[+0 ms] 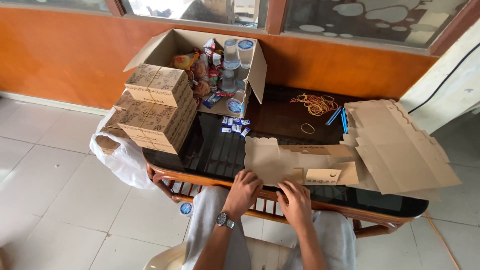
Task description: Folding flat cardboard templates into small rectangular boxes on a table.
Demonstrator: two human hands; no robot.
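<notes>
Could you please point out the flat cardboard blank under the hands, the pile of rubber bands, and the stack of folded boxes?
flat cardboard blank [272, 157]: head view, its bare middle panel.
pile of rubber bands [316, 104]: head view, centre of the tangle.
stack of folded boxes [159, 107]: head view, front face of the stack.

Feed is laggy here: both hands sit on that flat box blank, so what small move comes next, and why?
Probably fold up a side flap: the flat brown cardboard box blank lies unfolded under the left hand and right hand, while the finished patterned cardboard boxes stand stacked alongside.
</notes>
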